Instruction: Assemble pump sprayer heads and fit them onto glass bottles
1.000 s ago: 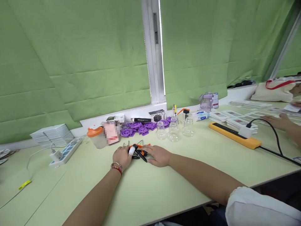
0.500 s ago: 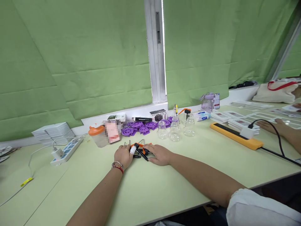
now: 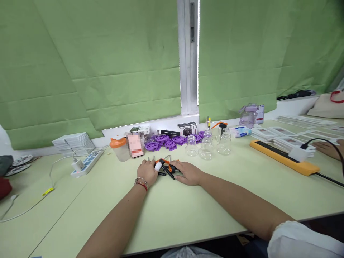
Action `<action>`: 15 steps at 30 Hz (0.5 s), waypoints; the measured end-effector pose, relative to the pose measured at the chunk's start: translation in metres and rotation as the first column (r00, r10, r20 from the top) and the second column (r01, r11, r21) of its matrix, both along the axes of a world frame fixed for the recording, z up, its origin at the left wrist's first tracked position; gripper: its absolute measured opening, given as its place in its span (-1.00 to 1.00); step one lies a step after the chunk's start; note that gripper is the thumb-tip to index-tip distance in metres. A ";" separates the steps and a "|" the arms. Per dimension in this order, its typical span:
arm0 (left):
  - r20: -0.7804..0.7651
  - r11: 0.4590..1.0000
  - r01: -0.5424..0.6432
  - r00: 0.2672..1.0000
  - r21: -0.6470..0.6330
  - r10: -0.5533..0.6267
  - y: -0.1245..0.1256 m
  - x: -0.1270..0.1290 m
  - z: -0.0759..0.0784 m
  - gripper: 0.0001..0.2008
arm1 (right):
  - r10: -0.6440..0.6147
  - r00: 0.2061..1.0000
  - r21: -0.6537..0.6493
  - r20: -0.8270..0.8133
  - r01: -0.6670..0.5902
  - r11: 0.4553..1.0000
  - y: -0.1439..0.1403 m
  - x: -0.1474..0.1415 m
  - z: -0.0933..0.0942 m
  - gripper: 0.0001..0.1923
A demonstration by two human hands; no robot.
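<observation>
Both hands lay low on the pale green surface, palms down and set a little apart, with a small cluster of orange-and-black handled tools between them. The left hand rested beside the cluster with a white wrap on one fingertip touching the handles, and the right hand lay flat with its fingers against the other side, so the tools seemed penned in from both flanks rather than lifted; whether either hand had truly closed on a handle could not be made out. Thin metal tips stuck out from the cluster on the far side, pointing away from the person, which kept the sharp ends clear of the fingers. Just beyond, three clear glass bottles stood upright in a loose group, and a row of purple plastic wheels lay along the wall under the green blinds, near enough to reach without leaning. An orange-lidded cup stood to the left, and a white power strip lay further left with its cable trailing off. To the right an orange power strip lay slantwise, and another person's hand rested near stacked cards, well apart.
</observation>
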State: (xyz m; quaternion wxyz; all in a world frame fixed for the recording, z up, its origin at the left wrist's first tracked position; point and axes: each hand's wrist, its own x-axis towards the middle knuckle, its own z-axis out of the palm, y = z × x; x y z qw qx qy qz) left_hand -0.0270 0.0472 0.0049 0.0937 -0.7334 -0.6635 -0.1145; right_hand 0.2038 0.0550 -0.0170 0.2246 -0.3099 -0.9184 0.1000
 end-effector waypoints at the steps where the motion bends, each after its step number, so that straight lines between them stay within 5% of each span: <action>1: -0.006 1.000 0.004 1.000 0.005 -0.004 0.000 0.000 0.000 -0.50 | 0.004 1.000 0.003 -0.001 -0.004 1.000 0.000 0.000 0.000 -0.34; 10: -0.024 0.999 0.008 1.000 0.034 -0.007 -0.001 0.000 -0.004 -0.53 | -0.005 1.000 0.004 0.009 0.005 1.000 -0.002 0.002 -0.002 -0.36; 15: -0.042 0.997 0.022 0.999 0.070 -0.019 -0.001 -0.001 -0.007 -0.48 | 0.008 1.000 0.116 0.003 -0.008 0.993 0.001 0.003 -0.006 -0.38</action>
